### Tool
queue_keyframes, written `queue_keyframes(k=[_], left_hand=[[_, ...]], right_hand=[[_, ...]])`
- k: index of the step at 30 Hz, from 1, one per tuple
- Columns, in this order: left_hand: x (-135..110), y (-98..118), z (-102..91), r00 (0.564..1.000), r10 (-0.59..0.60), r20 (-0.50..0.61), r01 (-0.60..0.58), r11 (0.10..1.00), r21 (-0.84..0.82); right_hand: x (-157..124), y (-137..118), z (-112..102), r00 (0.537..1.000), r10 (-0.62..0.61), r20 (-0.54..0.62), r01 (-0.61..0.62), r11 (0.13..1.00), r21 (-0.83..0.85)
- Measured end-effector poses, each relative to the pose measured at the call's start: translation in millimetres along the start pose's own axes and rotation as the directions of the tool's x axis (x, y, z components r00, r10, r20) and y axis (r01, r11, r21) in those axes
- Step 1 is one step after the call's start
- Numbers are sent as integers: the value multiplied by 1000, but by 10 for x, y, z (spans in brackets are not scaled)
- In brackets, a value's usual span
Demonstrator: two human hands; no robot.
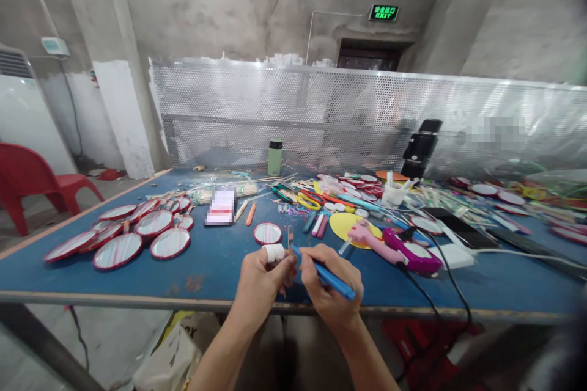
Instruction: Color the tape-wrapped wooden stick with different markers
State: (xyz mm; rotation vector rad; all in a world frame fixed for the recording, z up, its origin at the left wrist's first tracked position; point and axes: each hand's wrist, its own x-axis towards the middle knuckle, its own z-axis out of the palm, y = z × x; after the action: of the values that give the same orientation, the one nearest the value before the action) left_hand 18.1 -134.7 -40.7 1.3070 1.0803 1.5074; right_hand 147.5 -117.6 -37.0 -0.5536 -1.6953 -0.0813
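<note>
My left hand is closed near the front edge of the blue table, pinching a thin wooden stick that stands upright; a white wrap sits on the thumb. Just to its right, my right hand is closed on a blue pen-like tool, its tip touching the stick. A small round red-rimmed mirror lies just beyond my hands.
Several red-rimmed round mirrors lie at the table's left. A pink glue gun with a black cord, a yellow disc, markers, a white cup, a green bottle and a phone crowd the right. A red chair stands left.
</note>
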Motion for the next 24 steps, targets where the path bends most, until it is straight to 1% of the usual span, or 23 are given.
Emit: queue_keyframes(k=[6,13,16,24], left_hand=[[4,-2,-9,1000,9,6,-9,1000,-9],[-1,13,-8,1000,4,10,-4,1000,-17],[-6,20,-4,1000,5,7,-5,1000,-20],[-7,2,-8,1000,14,22,-14,1000,-5]], right_hand=[[2,1,7,1000,0,1,0,1000,-6],[-19,1,-8,999,28,-16,-28,1000,-1],[-22,2,-12,1000,27,-4,-27,1000,-6],[7,6,12,1000,20,-20,-20,1000,-14]])
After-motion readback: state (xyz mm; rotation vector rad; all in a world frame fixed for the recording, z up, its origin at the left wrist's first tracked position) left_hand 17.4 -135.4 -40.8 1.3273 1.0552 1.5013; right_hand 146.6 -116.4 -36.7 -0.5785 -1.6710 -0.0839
